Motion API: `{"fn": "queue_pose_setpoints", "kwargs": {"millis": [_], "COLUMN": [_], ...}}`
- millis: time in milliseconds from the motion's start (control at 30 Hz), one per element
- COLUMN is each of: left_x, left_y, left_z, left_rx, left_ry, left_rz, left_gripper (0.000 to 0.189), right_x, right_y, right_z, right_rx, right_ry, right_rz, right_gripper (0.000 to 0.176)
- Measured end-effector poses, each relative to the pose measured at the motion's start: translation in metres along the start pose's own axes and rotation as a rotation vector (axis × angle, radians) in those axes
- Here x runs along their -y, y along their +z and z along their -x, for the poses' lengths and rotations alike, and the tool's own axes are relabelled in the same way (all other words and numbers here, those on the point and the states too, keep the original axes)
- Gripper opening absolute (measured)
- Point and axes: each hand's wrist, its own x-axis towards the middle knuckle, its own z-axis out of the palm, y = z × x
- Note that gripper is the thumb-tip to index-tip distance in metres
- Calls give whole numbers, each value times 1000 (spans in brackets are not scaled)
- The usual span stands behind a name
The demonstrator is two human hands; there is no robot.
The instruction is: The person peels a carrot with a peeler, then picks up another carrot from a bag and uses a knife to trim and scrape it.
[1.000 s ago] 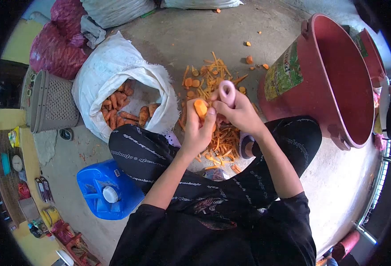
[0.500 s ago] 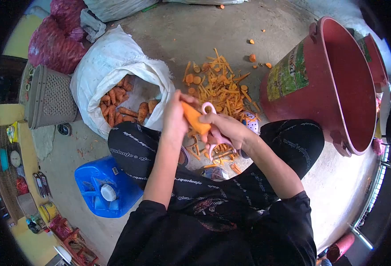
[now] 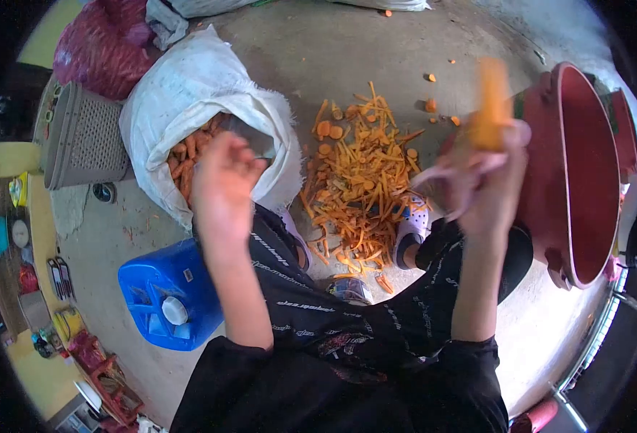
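My right hand (image 3: 497,184), blurred by motion, is raised beside the red bucket and closed around a peeled orange carrot (image 3: 490,105). A pink-handled tool that looks like a peeler (image 3: 452,177) is in the same hand. At the mouth of the white sack (image 3: 188,79), my left hand (image 3: 224,177) is empty, its fingers loosely bent and apart. Unpeeled carrots (image 3: 181,162) lie inside the sack, partly hidden by that hand. On the floor between my feet is a heap of orange peelings and cut carrot ends (image 3: 365,166).
The big red bucket (image 3: 589,180) stands at the right. A blue jerrycan (image 3: 167,296) is by my left knee. A grey perforated basket (image 3: 91,137) and a red mesh sack (image 3: 105,50) are at the left. Loose carrot bits (image 3: 431,105) are scattered near the bucket.
My hands have separated. The right has swung up and right toward the bucket with the carrot and pink tool; the left has let go of the carrot and moved left to the sack.
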Motion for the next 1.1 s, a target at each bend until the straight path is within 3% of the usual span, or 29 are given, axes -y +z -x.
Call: {"fn": "queue_pose_setpoints", "kwargs": {"millis": [67, 133, 200, 267, 333, 433, 500, 600, 633, 667, 700, 767, 833, 900, 1000, 1033, 1100], "left_x": [-30, -46, -54, -56, -54, -39, -21, 16, 32, 47, 70, 113, 126, 140, 165, 173, 180], "left_y": [-16, -44, -72, -89, -99, -118, -146, -196, -225, -256, -312, -417, -378, -355, -365, -379, -427], "left_z": [-1, -10, -13, -19, -28, -51, -72, -106, -118, -130, -148, -182, -180, -183, -183, -188, -193], "left_rx": [-99, -217, -264, -190, -159, -211, -255, -381, -424, -469, -303, -81, -70, -98, -190, -205, 62], "left_ry": [167, 151, 33, -56, -127, -155, -214, -308, -317, -332, -206, 175, 47, -191, -249, -336, -256], "left_rz": [24, 68, 156, 215, 250, 28, -181, -513, -640, -766, -1031, -1593, -1836, -1989, -1961, -1969, -2168], "left_gripper": [15, 15, 14, 12, 12, 14, 13, 17, 22, 27, 31, 41, 46, 55, 59, 65, 62], "right_x": [19, 34, 44, 59, 71, 79, 65, 4, -14, -35, -58, -98, -142, -178, -209, -209, -213], "right_y": [-6, -24, -56, -98, -111, -117, -108, -53, -55, -52, -46, -32, -37, -57, -84, -85, -84], "right_z": [-13, -17, -19, -14, -13, -12, -18, -37, -40, -42, -45, -57, -61, -65, -65, -68, -68], "right_rx": [-325, -439, -414, -380, -494, -549, -488, -601, -491, -424, -359, -451, -312, -105, 61, 44, 6], "right_ry": [-353, -487, -554, -558, -657, -695, -606, -491, -269, -105, 58, 442, 501, 281, 163, 278, 507], "right_rz": [2, -44, 51, 85, 217, 154, 256, 531, 215, 176, 139, 268, 415, 993, 1286, 1233, 1109], "right_gripper": [49, 50, 46, 48, 47, 46, 43, 28, 24, 26, 29, 30, 25, 24, 26, 28, 32]}}
